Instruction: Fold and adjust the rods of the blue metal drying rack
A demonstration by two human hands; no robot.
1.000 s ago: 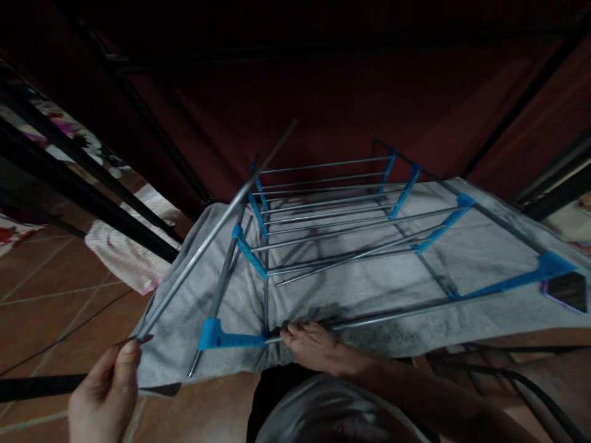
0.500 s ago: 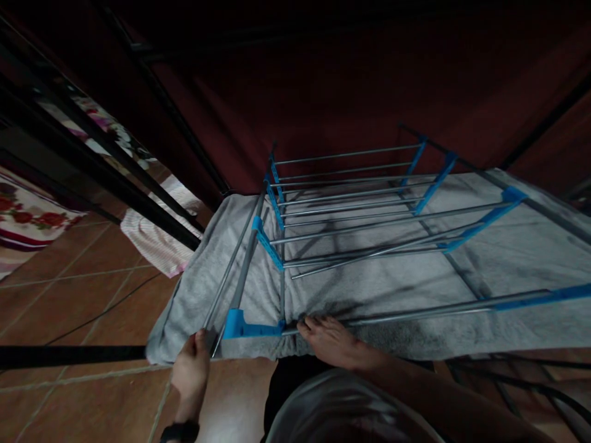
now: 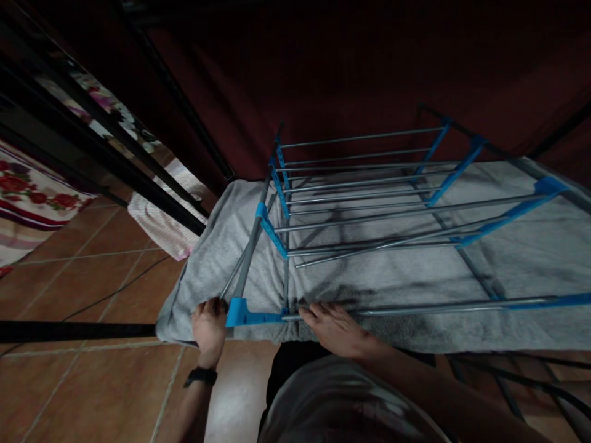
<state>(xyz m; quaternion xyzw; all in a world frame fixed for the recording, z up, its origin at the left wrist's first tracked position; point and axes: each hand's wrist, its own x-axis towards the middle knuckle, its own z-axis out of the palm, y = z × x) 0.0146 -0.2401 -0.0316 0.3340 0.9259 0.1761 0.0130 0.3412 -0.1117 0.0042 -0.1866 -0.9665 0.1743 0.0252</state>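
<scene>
A drying rack of grey metal tubes with blue plastic joints lies on the grey blanket. At its near left corner is a blue corner bracket. My left hand is closed round the lower end of a thin metal rod, just left of that bracket. The rod slants up behind the rack's left side tube. My right hand lies over the rack's near tube, right of the bracket, its fingers curled on it. One rod crosses the others at an angle, its left end free.
Behind the rack hangs a dark red cloth on a dark frame. Black bars run along the left. A striped cloth and a flowered cloth are beyond them, over the tiled floor with a thin cable.
My left hand has moved right and up, closer to the blue corner bracket, and the thin rod has shifted right with it. My right hand stays on the near tube.
</scene>
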